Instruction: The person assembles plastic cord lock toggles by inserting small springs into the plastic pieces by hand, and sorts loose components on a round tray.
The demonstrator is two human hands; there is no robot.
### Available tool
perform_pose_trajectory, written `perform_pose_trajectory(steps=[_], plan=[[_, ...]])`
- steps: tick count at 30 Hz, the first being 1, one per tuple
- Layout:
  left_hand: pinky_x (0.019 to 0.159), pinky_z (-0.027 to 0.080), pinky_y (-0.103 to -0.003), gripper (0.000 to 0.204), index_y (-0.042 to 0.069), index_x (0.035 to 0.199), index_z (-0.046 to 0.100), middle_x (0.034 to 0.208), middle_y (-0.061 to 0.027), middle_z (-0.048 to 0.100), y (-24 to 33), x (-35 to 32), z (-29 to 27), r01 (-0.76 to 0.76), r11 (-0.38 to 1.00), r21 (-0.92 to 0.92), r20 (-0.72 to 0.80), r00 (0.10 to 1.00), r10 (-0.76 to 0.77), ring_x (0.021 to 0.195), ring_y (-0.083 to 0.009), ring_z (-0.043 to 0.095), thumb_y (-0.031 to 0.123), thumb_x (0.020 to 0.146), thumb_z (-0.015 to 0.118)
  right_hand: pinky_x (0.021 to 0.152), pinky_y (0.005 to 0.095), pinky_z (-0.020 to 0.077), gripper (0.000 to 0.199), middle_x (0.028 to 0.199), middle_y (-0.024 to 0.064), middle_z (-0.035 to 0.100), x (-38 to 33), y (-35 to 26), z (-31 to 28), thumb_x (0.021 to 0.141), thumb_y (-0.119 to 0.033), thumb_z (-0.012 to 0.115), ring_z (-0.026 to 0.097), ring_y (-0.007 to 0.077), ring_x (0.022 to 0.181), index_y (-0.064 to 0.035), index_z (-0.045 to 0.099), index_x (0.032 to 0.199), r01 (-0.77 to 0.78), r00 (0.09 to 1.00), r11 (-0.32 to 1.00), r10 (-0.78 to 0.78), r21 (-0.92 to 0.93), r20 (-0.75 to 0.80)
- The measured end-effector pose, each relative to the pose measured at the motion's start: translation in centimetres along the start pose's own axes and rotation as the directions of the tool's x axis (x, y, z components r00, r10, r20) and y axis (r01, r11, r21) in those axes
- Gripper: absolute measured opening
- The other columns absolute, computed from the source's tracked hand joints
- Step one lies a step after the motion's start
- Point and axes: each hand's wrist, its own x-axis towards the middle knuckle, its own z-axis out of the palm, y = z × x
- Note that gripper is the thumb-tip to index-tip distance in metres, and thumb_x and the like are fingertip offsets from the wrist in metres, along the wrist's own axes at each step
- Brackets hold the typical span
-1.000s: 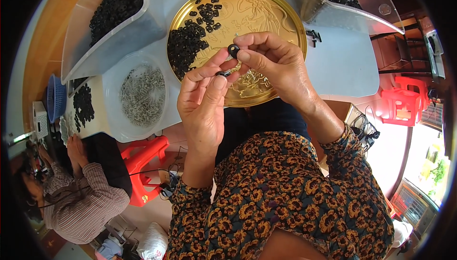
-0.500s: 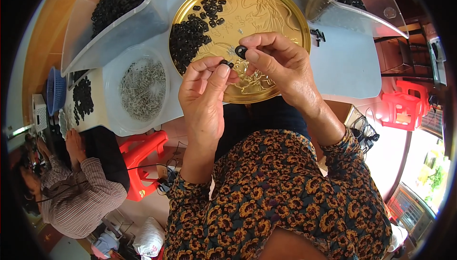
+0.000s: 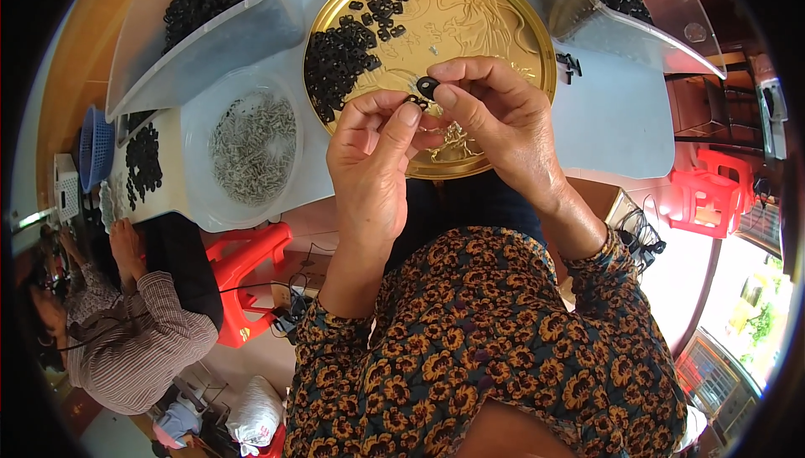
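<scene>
Above the near part of a round gold tray (image 3: 549,49), my two hands are close together. My left hand (image 3: 369,160) pinches a small black part with holes (image 3: 416,101) between thumb and fingers. A rounded black piece with a hole (image 3: 427,86) is gripped by the thumb and fingertips of my right hand (image 3: 516,135). The two pieces are nearly touching; whether they meet I cannot tell. A heap of small black plastic parts (image 3: 337,64) covers the tray's left side. Small shiny metal pieces (image 3: 457,141) lie beneath my hands, partly hidden by them.
A clear bowl of metal screws (image 3: 253,152) stands left of the tray. Clear bins of black parts flank it, one at left (image 3: 197,72), one at right (image 3: 662,43). Black pegs (image 3: 568,66) lie right of the tray. Another person (image 3: 138,340) sits at left beside a red stool (image 3: 239,282).
My left hand has moved a little right, bringing its black part closer to the one in my right hand. The whole view has shifted slightly.
</scene>
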Motion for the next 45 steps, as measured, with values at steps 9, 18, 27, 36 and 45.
perform_pose_trajectory(steps=[9, 18, 27, 36, 45], plan=[[0.072, 0.057, -0.031, 0.015, -0.001, 0.108, 0.061, 0.094, -0.0072, 0.066, -0.1, 0.1, -0.5, 0.051, 0.999, 0.003, -0.031, 0.998, -0.051, 0.080, -0.0166, 0.066, 0.003, 0.095, 0.065, 0.089, 0.0238, 0.0524, 0.021, 0.106, 0.0066, 0.069, 0.0, 0.1, 0.1, 0.096, -0.006, 0.064, 0.064, 0.0097, 0.101, 0.0037, 0.061, 0.115, 0.051, 0.998, 0.993, -0.053, -0.102, -0.016], [0.070, 0.056, -0.028, 0.015, -0.002, 0.106, 0.061, 0.091, -0.0074, 0.065, -0.2, 0.1, -0.7, -0.053, 0.991, 0.124, -0.014, 0.998, 0.055, 0.078, -0.0136, 0.065, 0.001, 0.093, 0.067, 0.086, 0.0232, 0.0532, 0.021, 0.104, 0.0062, 0.070, -0.1, -0.1, 0.4, 0.096, -0.005, 0.064, 0.065, 0.0089, 0.096, 0.0036, 0.062, 0.114, 0.012, 0.999, 0.991, -0.018, -0.130, -0.041], [0.070, 0.057, -0.027, 0.014, -0.003, 0.105, 0.061, 0.092, -0.0084, 0.065, -0.4, 0.0, -0.5, -0.070, 0.994, 0.090, -0.023, 0.997, 0.072, 0.077, -0.0137, 0.065, 0.000, 0.093, 0.066, 0.083, 0.0227, 0.0533, 0.022, 0.100, 0.0058, 0.070, -0.3, 0.3, 0.7, 0.096, -0.008, 0.065, 0.064, 0.0075, 0.093, 0.0042, 0.062, 0.115, -0.034, 0.998, 0.991, 0.028, -0.128, -0.049], [0.070, 0.057, -0.028, 0.013, -0.003, 0.104, 0.061, 0.094, -0.0091, 0.066, -0.3, 0.0, -0.5, -0.091, 0.990, 0.103, -0.032, 0.995, 0.094, 0.076, -0.0138, 0.065, 0.000, 0.093, 0.067, 0.081, 0.0223, 0.0532, 0.020, 0.098, 0.0052, 0.070, -0.4, 0.2, 1.0, 0.096, -0.006, 0.064, 0.064, 0.0072, 0.091, 0.0050, 0.062, 0.112, -0.040, 0.998, 0.996, 0.036, -0.075, -0.059], [0.070, 0.058, -0.029, 0.012, -0.003, 0.103, 0.060, 0.097, -0.0126, 0.067, -0.6, 0.0, -0.7, -0.124, 0.987, 0.104, -0.010, 0.992, 0.125, 0.078, -0.0173, 0.069, -0.003, 0.092, 0.066, 0.080, 0.0227, 0.0546, 0.018, 0.096, 0.0059, 0.070, -0.4, 0.1, 1.2, 0.096, -0.005, 0.065, 0.065, 0.0074, 0.088, 0.0048, 0.062, 0.110, -0.065, 0.996, 0.996, 0.062, -0.053, -0.058]])
